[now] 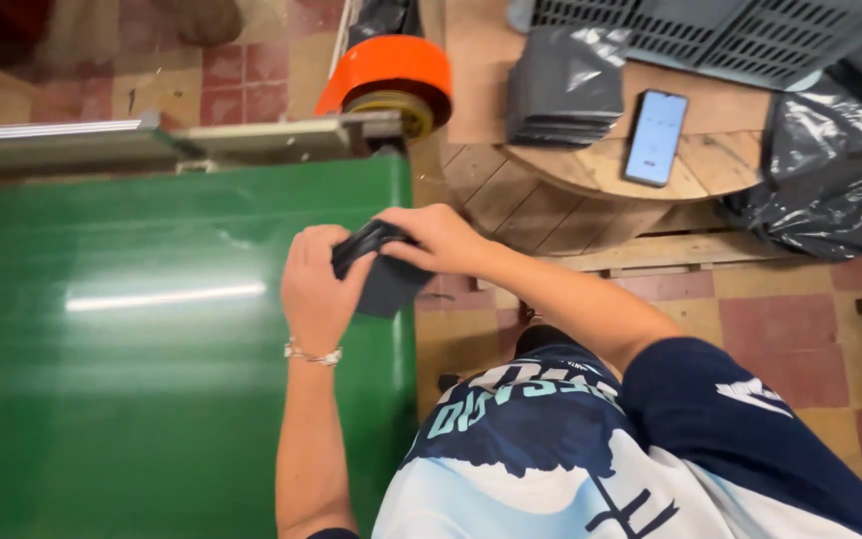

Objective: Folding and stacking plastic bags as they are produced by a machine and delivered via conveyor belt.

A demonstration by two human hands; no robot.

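Green conveyor belt (152, 379) fills the left half of the frame, glossy, with a streak of light reflected across it. A metal rail (152, 145) bounds its top edge.

Round wooden spool table (591, 180) sits upper centre-right, on the red and tan tiled floor (800, 339). Grey plastic crate (710, 35) lies at the top right edge. Crumpled black plastic sheeting (835, 170) sits at the right, just beside the table.

Stack of flat dark grey bags (563, 85) rests on the table, upper centre. Orange tape roll (391, 75) stands at top centre, above the rail's right end. Smartphone (655, 137) lies face up on the table, screen lit, right of the bag stack.

At frame centre, over the belt's right edge, both hands meet on a small dark folded bag (381, 269). Left hand (316, 294), beaded bracelet (311, 353) on the wrist, is curled closed around the bag's left side. Right hand (441, 240) comes in from the right, fingers pinched tight over the bag's top edge. Bag's lower corner hangs free below the hands.
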